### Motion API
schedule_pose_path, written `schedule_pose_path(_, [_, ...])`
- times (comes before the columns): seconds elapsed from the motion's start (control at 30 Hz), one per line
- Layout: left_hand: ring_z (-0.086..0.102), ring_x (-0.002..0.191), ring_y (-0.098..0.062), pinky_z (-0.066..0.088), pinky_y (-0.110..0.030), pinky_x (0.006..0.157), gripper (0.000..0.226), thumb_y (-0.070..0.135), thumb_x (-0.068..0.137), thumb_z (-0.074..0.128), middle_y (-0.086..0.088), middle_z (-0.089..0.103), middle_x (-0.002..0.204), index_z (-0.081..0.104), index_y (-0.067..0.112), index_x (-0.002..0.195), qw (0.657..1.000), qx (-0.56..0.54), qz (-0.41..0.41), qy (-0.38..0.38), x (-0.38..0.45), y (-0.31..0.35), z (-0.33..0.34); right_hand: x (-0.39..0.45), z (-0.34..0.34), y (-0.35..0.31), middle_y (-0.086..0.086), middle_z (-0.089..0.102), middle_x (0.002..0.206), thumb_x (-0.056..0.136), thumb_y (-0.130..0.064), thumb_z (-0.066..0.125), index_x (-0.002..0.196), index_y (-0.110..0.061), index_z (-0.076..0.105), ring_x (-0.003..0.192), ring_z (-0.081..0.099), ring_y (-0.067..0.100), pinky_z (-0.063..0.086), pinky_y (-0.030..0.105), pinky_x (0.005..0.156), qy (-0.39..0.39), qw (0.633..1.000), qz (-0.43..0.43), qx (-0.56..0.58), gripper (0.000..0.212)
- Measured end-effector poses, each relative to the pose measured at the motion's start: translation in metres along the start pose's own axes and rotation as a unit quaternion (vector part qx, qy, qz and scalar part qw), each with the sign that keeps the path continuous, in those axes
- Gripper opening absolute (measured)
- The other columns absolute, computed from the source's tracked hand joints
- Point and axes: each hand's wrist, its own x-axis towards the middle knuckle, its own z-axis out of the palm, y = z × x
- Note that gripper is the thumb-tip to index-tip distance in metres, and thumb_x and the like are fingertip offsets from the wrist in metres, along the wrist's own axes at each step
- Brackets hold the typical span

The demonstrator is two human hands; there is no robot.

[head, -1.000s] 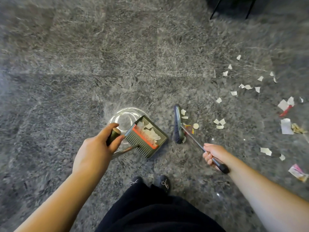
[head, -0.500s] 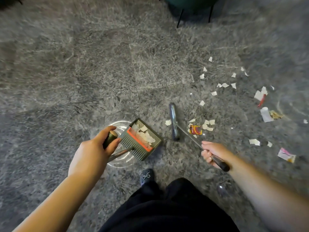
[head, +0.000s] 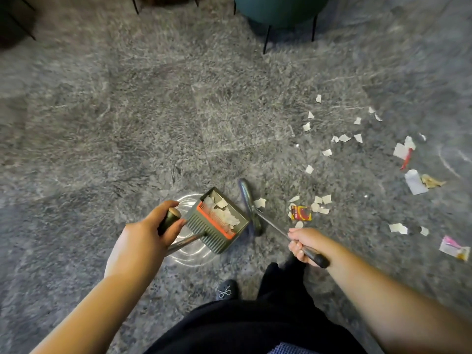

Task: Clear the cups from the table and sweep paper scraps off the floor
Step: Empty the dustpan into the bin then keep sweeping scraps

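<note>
broom head [head: 249, 208] now sits right beside the dustpan [head: 219, 221] mouth, closer than a moment ago, and the red wrapper [head: 301, 213] that was against the bristles lies clear of them. right hand [head: 304, 242] has its fingers wrapped tight round the broom handle; left hand [head: 150, 231] is closed round the dustpan's grip, thumb over the knob. the pan carries a layer of pale scraps already, tilted mouth toward the broom.

most paper scraps [head: 321, 200] remain on the floor [head: 127, 123], spread from just right of the broom out toward the right edge of the view, with bigger pieces [head: 413, 180] and a pink wrapper [head: 453, 247] farthest out. so the sweep looks well short of done.

risks: the floor looks like shaggy pile, so i'd expect thin scraps to snag or flick past the bristles on a fast stroke. tip the pan further and its load could spill back out. no cups or table in view.

room: open floor left and ahead; a teal stool [head: 281, 11] on thin legs stands at the far edge, well apart. the person's shoe [head: 226, 290] is near, behind the pan.
</note>
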Motion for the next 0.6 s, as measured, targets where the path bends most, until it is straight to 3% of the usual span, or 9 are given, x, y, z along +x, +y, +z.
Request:
schedule_pose_path(0.13, [0.065,0.060,-0.018,0.054,-0.033,0.056,0.039,0.051,0.085,0.062,0.004,0.067,0.068,0.056,0.043,0.123,1.000,0.010,-0.011,-0.009,0.016,0.035,0.015,0.011,-0.033,-0.030,-0.002,0.036,0.056,0.104,-0.022,0.036,0.095,-0.026,0.046,0.028,0.034,0.003,0.029,0.011,0.029,-0.011,1.000,0.020,0.016,0.014])
schedule_pose_path(0.2, [0.062,0.056,-0.011,0.050,-0.029,0.050,0.040,0.053,0.085,0.061,0.008,0.065,0.066,0.055,0.045,0.124,1.000,0.016,-0.014,-0.015,0.028,0.055,0.024,0.012,-0.057,-0.040,-0.003,0.037,0.050,0.103,-0.023,0.038,0.108,-0.032,0.050,0.028,0.035,0.004,0.030,0.011,0.030,-0.024,0.999,0.032,0.037,0.016])
schedule_pose_path(0.3, [0.061,0.056,-0.010,0.051,-0.029,0.051,0.042,0.055,0.085,0.058,0.009,0.065,0.066,0.054,0.044,0.126,1.000,0.017,-0.003,-0.023,0.045,0.089,0.040,0.010,-0.101,-0.054,-0.003,0.038,0.052,0.103,-0.023,0.040,0.141,-0.030,0.042,0.028,0.038,0.004,0.032,0.012,0.030,-0.002,0.998,0.031,0.051,0.039])
schedule_pose_path(0.6, [0.057,0.057,-0.014,0.042,-0.026,0.050,0.041,0.053,0.088,0.060,0.007,0.061,0.066,0.054,0.044,0.128,0.998,0.010,0.026,-0.049,0.095,0.194,0.095,0.000,-0.227,-0.089,0.000,0.036,0.058,0.104,-0.018,0.036,0.143,-0.029,0.035,0.030,0.036,0.002,0.030,0.010,0.032,0.062,0.998,-0.002,0.020,0.040])
